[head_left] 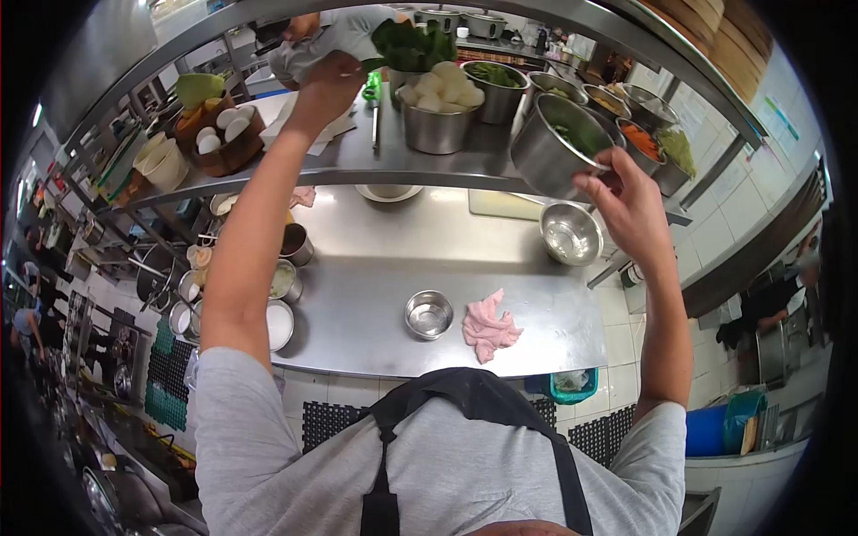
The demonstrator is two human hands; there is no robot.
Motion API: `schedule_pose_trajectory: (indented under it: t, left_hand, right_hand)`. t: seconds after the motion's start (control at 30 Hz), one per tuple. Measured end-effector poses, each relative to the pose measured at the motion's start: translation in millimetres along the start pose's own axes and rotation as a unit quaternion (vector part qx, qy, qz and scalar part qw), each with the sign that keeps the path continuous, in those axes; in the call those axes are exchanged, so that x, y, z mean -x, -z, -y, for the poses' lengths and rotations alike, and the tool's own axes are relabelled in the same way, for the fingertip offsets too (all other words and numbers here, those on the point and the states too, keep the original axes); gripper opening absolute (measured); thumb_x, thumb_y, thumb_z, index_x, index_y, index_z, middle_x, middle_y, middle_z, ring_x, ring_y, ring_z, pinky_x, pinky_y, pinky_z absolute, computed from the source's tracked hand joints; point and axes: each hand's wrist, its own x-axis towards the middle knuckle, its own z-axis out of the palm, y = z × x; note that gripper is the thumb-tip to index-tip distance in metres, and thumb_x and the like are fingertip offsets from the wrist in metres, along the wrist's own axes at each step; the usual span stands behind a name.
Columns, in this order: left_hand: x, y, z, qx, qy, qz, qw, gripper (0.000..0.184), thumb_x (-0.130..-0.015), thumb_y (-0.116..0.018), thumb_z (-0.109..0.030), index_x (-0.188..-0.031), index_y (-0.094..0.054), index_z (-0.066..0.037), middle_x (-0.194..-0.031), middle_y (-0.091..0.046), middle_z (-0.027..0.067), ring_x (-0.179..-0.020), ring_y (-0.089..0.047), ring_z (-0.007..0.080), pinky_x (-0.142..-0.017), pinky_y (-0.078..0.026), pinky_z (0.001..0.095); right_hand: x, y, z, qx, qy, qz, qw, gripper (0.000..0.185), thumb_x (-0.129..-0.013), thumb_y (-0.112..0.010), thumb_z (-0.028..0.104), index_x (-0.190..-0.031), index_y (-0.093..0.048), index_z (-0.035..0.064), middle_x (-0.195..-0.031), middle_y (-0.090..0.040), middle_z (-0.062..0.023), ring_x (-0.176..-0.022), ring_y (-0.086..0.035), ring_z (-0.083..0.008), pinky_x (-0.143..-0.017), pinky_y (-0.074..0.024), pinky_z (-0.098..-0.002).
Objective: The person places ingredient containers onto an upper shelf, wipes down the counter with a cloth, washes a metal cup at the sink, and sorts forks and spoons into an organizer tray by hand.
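My right hand [623, 192] pinches the rim of a steel pot [547, 156], which tilts at the front edge of the upper shelf. Leafy greens [581, 129] lie inside the pot. My left hand [332, 80] is raised over the shelf with its fingers curled together; what is in them, if anything, I cannot make out. Close to its fingertips stand large dark green leaves [416, 45]. A steel pot of peeled white vegetables [440, 89] sits just right of a green-handled tool [374, 112].
On the lower steel counter [357, 281] are a small steel bowl [429, 314], a pink cloth [491, 327] and a larger bowl [570, 234]. Eggs [234, 127] fill a wooden container at left. Several vegetable pots line the shelf's right. Another person [326, 45] stands beyond the shelf.
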Motion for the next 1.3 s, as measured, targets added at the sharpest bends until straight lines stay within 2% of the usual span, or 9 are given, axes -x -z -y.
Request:
schedule_pose_trajectory:
  t: [0.07,0.17,0.4,0.6,0.8,0.93,0.97,1.07,1.3]
  left_hand:
    - [-12,-7,-17,0.213,0.267,-0.001,0.940,0.042,-0.087,-0.081,-0.033,-0.123,-0.072,-0.013,-0.122,-0.073,0.0174,-0.105,-0.073,0.0329,-0.092,-0.058,0.0416]
    - [-25,-21,-17,0.224,0.284,0.009,0.932,0.059,-0.082,-0.083,-0.029,-0.136,-0.065,-0.013,-0.129,-0.071,0.0162,-0.110,-0.072,0.0307,-0.094,-0.058,0.0406]
    - [-60,-30,6,0.336,0.211,0.196,0.897,0.068,-0.079,-0.088,-0.025,-0.141,-0.064,-0.010,-0.134,-0.070,0.0130,-0.115,-0.069,0.0272,-0.101,-0.053,0.0389]
    - [-60,-43,5,0.285,0.092,0.175,0.938,0.055,-0.080,-0.087,-0.036,-0.122,-0.076,-0.003,-0.115,-0.076,0.0189,-0.107,-0.072,0.0262,-0.095,-0.055,0.0384]
    - [-60,-76,10,0.311,0.110,0.092,0.940,0.047,-0.080,-0.088,-0.042,-0.110,-0.082,-0.007,-0.102,-0.079,0.0147,-0.099,-0.075,0.0306,-0.093,-0.056,0.0402]
    - [-69,-40,3,0.132,0.090,0.125,0.979,0.058,-0.083,-0.078,-0.062,-0.107,-0.083,-0.010,-0.100,-0.079,0.0133,-0.102,-0.074,0.0300,-0.095,-0.054,0.0421]
    - [-76,-42,11,0.153,0.070,0.167,0.972,0.072,-0.083,-0.068,-0.068,-0.112,-0.078,-0.003,-0.111,-0.076,0.0218,-0.104,-0.074,0.0315,-0.093,-0.056,0.0465]
    - [-76,-20,10,0.147,0.107,0.053,0.982,0.054,-0.085,-0.080,-0.049,-0.119,-0.076,-0.007,-0.112,-0.077,0.0194,-0.105,-0.075,0.0328,-0.090,-0.059,0.0509]
    - [-109,-14,14,0.156,0.136,0.102,0.973,0.050,-0.081,-0.078,-0.045,-0.109,-0.079,-0.003,-0.109,-0.077,0.0215,-0.102,-0.074,0.0381,-0.090,-0.060,0.0473]
  right_hand:
    - [-21,-13,5,0.055,-0.013,0.019,0.998,0.045,-0.094,-0.080,0.035,-0.114,-0.067,-0.0025,-0.092,-0.075,-0.0171,-0.082,-0.073,-0.0261,-0.074,-0.0546,-0.0390]
    - [-43,-33,13,0.156,-0.009,0.044,0.987,0.051,-0.093,-0.079,0.043,-0.116,-0.069,-0.0011,-0.090,-0.074,-0.0194,-0.081,-0.072,-0.0329,-0.074,-0.0529,-0.0432]
    - [-61,-59,13,0.209,-0.053,0.051,0.975,0.055,-0.092,-0.078,0.047,-0.119,-0.070,0.0001,-0.093,-0.075,-0.0197,-0.085,-0.073,-0.0344,-0.080,-0.0540,-0.0441]
    - [-60,-57,18,0.201,-0.042,0.062,0.977,0.056,-0.092,-0.078,0.042,-0.127,-0.069,-0.0006,-0.109,-0.076,-0.0202,-0.088,-0.072,-0.0283,-0.084,-0.0542,-0.0407]
    - [-62,-59,16,0.194,-0.076,0.083,0.974,0.056,-0.094,-0.078,0.043,-0.127,-0.067,-0.0017,-0.108,-0.075,-0.0189,-0.089,-0.073,-0.0240,-0.084,-0.0549,-0.0370]
    - [-63,-64,20,0.171,-0.087,0.085,0.978,0.051,-0.096,-0.078,0.035,-0.128,-0.066,-0.0025,-0.107,-0.076,-0.0171,-0.097,-0.075,-0.0221,-0.087,-0.0558,-0.0348]
    - [-62,-65,21,0.187,-0.084,0.080,0.975,0.051,-0.097,-0.078,0.035,-0.128,-0.066,-0.0027,-0.108,-0.076,-0.0166,-0.097,-0.075,-0.0222,-0.088,-0.0557,-0.0350]
    - [-63,-66,27,0.213,-0.083,0.080,0.970,0.051,-0.097,-0.078,0.035,-0.129,-0.065,-0.0038,-0.109,-0.077,-0.0157,-0.099,-0.076,-0.0224,-0.089,-0.0555,-0.0350]
    - [-68,-67,22,0.212,-0.101,0.087,0.968,0.053,-0.098,-0.077,0.035,-0.131,-0.064,-0.0039,-0.112,-0.077,-0.0159,-0.102,-0.075,-0.0208,-0.091,-0.0552,-0.0346]
